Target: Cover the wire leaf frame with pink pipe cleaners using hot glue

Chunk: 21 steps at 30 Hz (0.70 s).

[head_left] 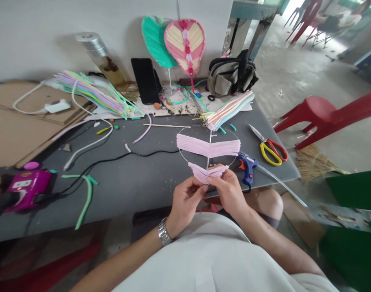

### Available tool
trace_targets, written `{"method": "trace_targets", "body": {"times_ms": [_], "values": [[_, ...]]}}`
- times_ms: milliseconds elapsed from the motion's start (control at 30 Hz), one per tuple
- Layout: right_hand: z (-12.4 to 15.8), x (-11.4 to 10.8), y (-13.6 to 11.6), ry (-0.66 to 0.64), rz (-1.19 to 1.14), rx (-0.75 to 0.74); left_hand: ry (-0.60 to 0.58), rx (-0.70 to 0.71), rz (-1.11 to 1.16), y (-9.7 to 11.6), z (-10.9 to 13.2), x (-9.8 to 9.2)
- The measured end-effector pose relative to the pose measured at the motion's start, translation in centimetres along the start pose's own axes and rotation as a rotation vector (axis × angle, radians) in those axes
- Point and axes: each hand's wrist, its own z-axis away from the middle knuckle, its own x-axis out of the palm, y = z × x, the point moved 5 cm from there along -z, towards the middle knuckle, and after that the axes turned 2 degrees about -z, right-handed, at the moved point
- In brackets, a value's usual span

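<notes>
A hand fan (208, 148) with a thin wire outline is held over the table's front edge. Pale pink pipe cleaners form a wide V-shaped band across it and a smaller folded section below. My left hand (187, 202) pinches the fan near its lower end, thumb and fingers closed. My right hand (229, 190) grips the small pink section from the right, its thumb pressed on the front. Right of the fan lies a blue glue gun (249, 168) with a long clear glue stick in its back. Scissors (269, 148) with red and yellow handles rest farther right.
Pipe cleaner bundles (231, 109) lie behind the fan and at back left (94, 95). A phone (145, 80), two finished fans (185, 44), a metal flask (102, 56) and a bag (231, 75) stand along the wall. A black cord (136, 154) crosses the table from a purple power box (30, 190).
</notes>
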Motion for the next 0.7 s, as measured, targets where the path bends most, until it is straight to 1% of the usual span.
{"method": "trace_targets", "body": {"times_ms": [67,200,300,367,467,567,633,700], "values": [[0.0,-0.1,-0.1,0.009,0.000,-0.026,-0.001,-0.005,-0.002,0.0,0.0,0.0],[-0.1,-0.5,-0.3,0.073,-0.020,-0.080,0.014,-0.002,-0.001,0.2,0.0,0.0],[-0.2,-0.6,-0.3,0.067,-0.033,-0.093,0.007,-0.014,0.004,0.1,0.0,0.1],[-0.3,-0.8,-0.2,0.051,-0.032,-0.083,-0.017,-0.036,0.001,-0.1,-0.1,0.1],[-0.3,-1.2,-0.2,0.037,0.004,-0.075,-0.088,-0.081,-0.012,-0.4,-0.3,0.0],[-0.2,-1.7,-0.2,0.034,0.050,-0.056,-0.135,-0.083,-0.032,-0.3,-0.5,-0.6],[-0.2,-1.8,0.0,0.030,0.074,-0.039,-0.119,-0.074,-0.019,0.0,-0.6,-1.2],[-0.2,-1.9,0.2,0.022,0.093,-0.021,-0.068,-0.090,0.025,0.1,-0.7,-1.7]]}}
